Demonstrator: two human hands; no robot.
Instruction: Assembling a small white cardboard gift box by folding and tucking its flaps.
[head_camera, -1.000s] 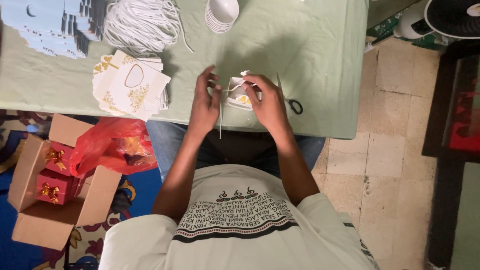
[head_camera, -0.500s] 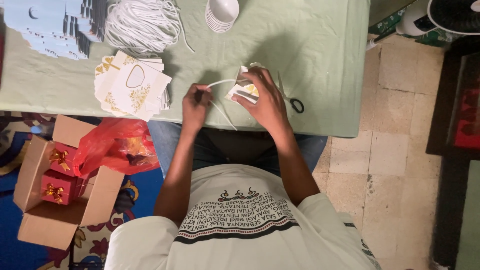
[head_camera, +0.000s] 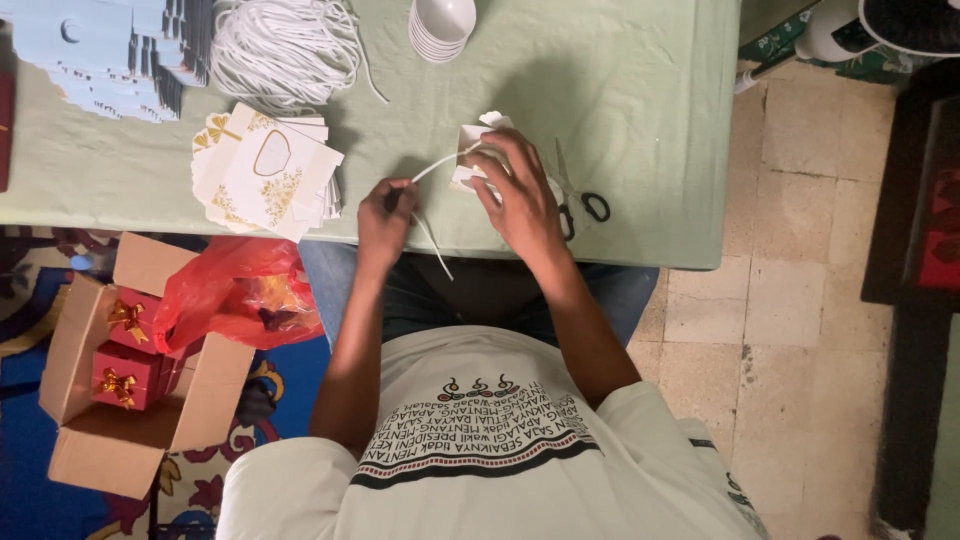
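A: Head view. Left hand (head_camera: 385, 215) pinches a white cord (head_camera: 432, 168); right hand (head_camera: 520, 195) pins a small white box (head_camera: 475, 150) to the green table (head_camera: 620, 110), just left of the scissors (head_camera: 580, 205).

B: Step?

A: Judged: threading the cord through the box. Next calls for a steady pull, box kept flat.

B: Counts?

A: One pair of scissors, one cord coil (head_camera: 280, 45), one stack of printed cards (head_camera: 265, 170), one stack of white cups (head_camera: 440, 25), two red gift boxes (head_camera: 125, 375) in the carton.

Right hand (head_camera: 520, 195) hides small box (head_camera: 470, 140); scissors (head_camera: 583, 205) partly covered.
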